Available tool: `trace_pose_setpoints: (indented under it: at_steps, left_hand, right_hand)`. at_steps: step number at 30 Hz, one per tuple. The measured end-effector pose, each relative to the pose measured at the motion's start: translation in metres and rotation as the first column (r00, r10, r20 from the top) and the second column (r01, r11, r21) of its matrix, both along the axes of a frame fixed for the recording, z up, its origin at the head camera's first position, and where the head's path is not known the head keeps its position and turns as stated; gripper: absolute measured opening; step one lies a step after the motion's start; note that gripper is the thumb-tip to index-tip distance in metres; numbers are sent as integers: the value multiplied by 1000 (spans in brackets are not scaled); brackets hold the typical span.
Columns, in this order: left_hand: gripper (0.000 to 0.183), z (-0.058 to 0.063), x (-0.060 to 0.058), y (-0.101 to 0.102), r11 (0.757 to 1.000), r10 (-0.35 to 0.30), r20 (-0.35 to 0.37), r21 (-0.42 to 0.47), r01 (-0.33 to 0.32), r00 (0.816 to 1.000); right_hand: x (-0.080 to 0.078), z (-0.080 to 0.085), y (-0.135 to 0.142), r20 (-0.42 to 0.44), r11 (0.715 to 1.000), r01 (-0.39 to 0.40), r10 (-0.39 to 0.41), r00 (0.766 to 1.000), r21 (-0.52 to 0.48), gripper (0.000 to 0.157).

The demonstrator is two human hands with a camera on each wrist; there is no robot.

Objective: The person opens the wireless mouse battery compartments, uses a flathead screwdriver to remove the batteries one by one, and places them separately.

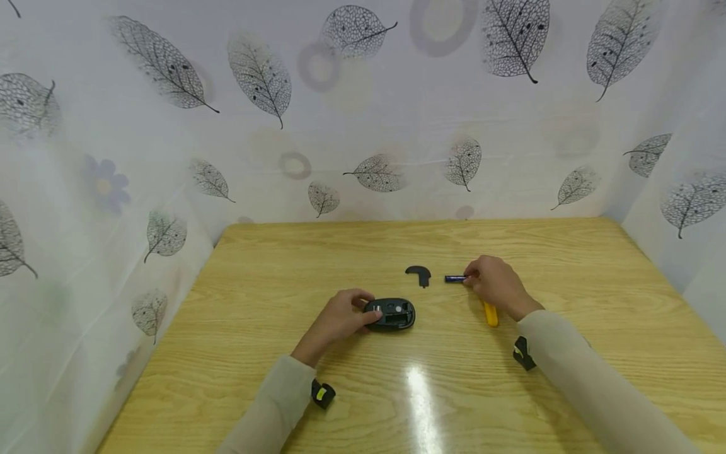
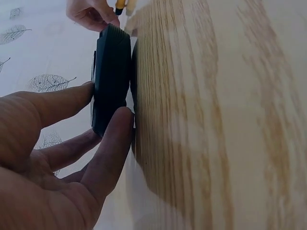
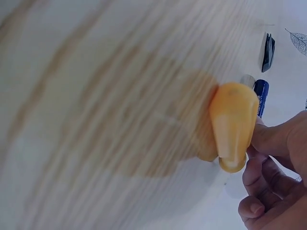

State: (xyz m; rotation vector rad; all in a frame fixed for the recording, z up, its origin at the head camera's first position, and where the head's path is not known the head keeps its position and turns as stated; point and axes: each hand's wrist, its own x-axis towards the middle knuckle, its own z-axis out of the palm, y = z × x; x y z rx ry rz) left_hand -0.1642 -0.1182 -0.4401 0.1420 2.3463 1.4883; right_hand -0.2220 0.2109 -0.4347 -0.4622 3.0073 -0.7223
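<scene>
In the head view my left hand [image 1: 339, 315] grips a black computer mouse [image 1: 397, 313] by its left end. The mouse lies underside up, with its battery slot uncovered. From the left wrist, the mouse [image 2: 111, 72] shows edge-on, fingers and thumb around its near end, close over the table. My right hand [image 1: 499, 285] pinches one end of a blue battery [image 1: 455, 279], low over the table right of the mouse. Under that hand lies a tool with a yellow handle [image 1: 491, 314]; its other end is hidden. A black battery cover [image 1: 420, 273] lies between mouse and battery.
The wooden table [image 1: 272, 265] reaches back to a leaf-patterned curtain [image 1: 351, 113], which also hangs at both sides. A black camera mount [image 1: 323, 394] sits at the left wrist and another mount [image 1: 523, 354] at the right.
</scene>
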Motion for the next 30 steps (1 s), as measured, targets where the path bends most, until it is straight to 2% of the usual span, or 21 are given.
trace_pose_setpoints:
  at_steps: [7, 21, 30]
  left_hand:
    - [42, 2, 0, 0, 998, -2, -29, -70, 0, 1000]
    - [43, 6, 1, -1, 993, -5, -40, -119, 0, 999]
    - [43, 6, 1, -4, 995, -11, -38, -102, 7, 999]
  right_hand:
    - [0, 0, 0, 5, 1000, -7, 7, 1000, 15, 14]
    - [1, -3, 0, -15, 1000, -18, 19, 1000, 21, 14]
    - [1, -2, 0, -15, 1000, -23, 23, 1000, 18, 16]
